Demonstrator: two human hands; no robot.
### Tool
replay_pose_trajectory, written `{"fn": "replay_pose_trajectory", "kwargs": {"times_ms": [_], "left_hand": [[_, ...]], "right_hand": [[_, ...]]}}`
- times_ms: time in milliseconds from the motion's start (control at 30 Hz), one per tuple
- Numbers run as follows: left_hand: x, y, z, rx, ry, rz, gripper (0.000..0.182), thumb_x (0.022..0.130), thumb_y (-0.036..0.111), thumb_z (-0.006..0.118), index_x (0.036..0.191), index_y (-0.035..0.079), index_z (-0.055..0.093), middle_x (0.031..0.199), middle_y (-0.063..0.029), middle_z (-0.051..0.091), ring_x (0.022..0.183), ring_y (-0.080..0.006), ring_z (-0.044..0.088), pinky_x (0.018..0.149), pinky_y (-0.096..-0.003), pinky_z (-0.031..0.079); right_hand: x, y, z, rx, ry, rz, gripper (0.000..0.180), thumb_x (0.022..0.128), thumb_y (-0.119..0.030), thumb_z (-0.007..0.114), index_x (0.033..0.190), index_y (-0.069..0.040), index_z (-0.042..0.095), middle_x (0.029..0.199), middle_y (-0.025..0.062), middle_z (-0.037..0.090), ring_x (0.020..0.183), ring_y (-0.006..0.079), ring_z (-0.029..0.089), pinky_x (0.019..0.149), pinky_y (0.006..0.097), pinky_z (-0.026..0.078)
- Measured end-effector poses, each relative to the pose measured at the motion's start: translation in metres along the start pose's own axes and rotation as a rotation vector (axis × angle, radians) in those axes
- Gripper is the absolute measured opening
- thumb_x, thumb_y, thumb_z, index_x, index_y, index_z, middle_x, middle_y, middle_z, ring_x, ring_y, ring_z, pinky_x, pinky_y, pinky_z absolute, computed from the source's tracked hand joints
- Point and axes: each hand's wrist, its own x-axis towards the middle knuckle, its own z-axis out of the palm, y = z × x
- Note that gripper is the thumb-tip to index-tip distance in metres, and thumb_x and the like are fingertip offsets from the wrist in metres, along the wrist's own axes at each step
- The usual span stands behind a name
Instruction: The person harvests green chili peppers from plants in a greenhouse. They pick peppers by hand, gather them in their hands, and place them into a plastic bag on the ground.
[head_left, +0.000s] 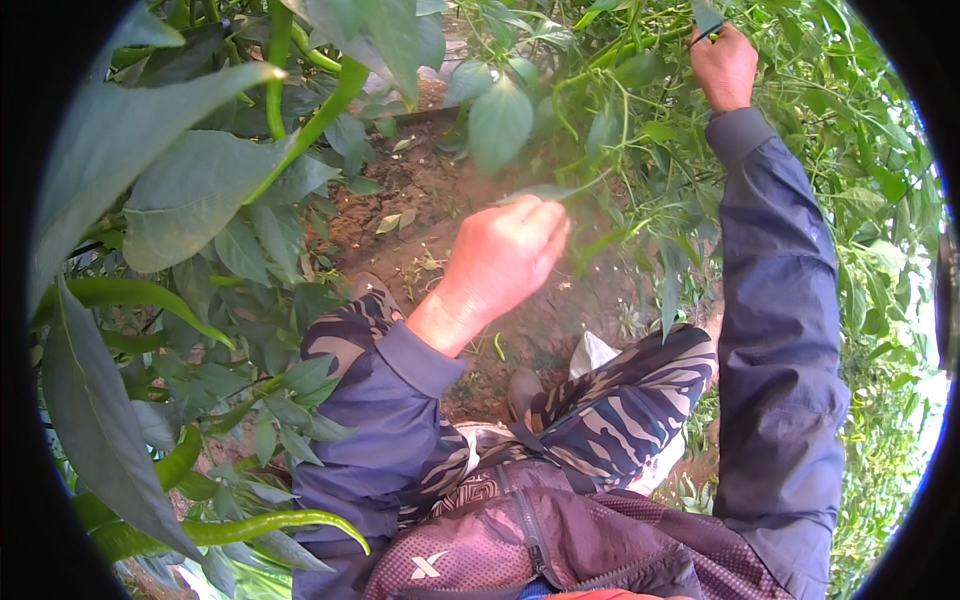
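Observation:
My left hand (510, 244) is over the bare soil between two rows of chili pepper plants, its fingers curled in. A narrow leaf (551, 193) lies right behind its knuckles; whether anything is inside the fingers is hidden. Up at the top right, my right hand (725, 66) is closed in the foliage where a green stem (645, 46) runs up to it. A bit of green and a thin dark strand (705, 34) show at its fingers. Slender green peppers (562, 105) hang from the plant between both hands.
Large leaves (202, 187) crowd close on the left, with long green peppers (270, 525) among them. One small pepper (499, 346) lies on the soil (420, 172). A white bag (592, 354) shows by my camouflage-clad leg (622, 420). Dense plants (870, 202) line the right.

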Motion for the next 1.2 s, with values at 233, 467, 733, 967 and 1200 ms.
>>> {"fn": "replay_pose_trajectory", "kwargs": {"times_ms": [233,467,733,967,1200], "left_hand": [[0.001,0.000,0.002,0.001,-0.035,-0.015,0.013,0.085,0.007,0.072,0.096,0.002,0.068,0.088,-0.0117,0.070,0.073,-0.0292,0.069,0.063,-0.0361,0.055],[0.000,-0.004,0.000,-0.009,0.032,-0.012,0.014,0.084,0.006,0.074,0.097,0.002,0.069,0.087,-0.0111,0.070,0.069,-0.0272,0.068,0.062,-0.0337,0.055],[0.005,0.009,-0.018,-0.025,0.269,0.228,0.046,0.085,0.023,0.079,0.120,0.000,0.061,0.102,-0.0138,0.067,0.081,-0.0234,0.067,0.068,-0.0345,0.056],[-0.032,0.047,0.005,-0.265,0.212,0.349,0.060,0.086,0.036,0.075,0.130,0.000,0.054,0.113,-0.0181,0.065,0.101,-0.0350,0.065,0.087,-0.0429,0.055],[-0.065,0.064,0.018,-0.676,-0.151,-0.434,0.019,0.100,0.012,0.059,0.115,0.001,0.059,0.081,-0.0066,0.062,0.075,-0.0133,0.063,0.069,-0.0308,0.052]], "right_hand": [[-0.016,-0.006,-0.019,0.878,-0.594,0.459,0.032,0.097,-0.025,0.068,0.111,0.004,0.069,0.105,0.0089,0.073,0.087,0.0146,0.070,0.077,0.0256,0.056],[-0.048,-0.035,-0.076,1.086,0.082,0.338,0.023,0.097,-0.018,0.069,0.108,0.001,0.068,0.094,0.0145,0.074,0.080,0.0193,0.073,0.074,0.0300,0.060],[-0.100,-0.054,-0.215,0.649,0.619,-0.155,0.022,0.102,-0.015,0.059,0.096,0.005,0.066,0.085,0.0216,0.072,0.069,0.0230,0.073,0.058,0.0316,0.060],[-0.202,-0.116,-0.246,0.874,-0.462,-0.357,0.022,0.082,-0.009,0.076,0.102,-0.001,0.069,0.092,0.0142,0.074,0.075,0.0243,0.072,0.067,0.0330,0.058],[-0.159,-0.103,-0.161,0.994,-0.440,0.039,0.026,0.097,-0.009,0.062,0.119,0.001,0.067,0.103,0.0114,0.073,0.088,0.0148,0.069,0.076,0.0278,0.056]]}}
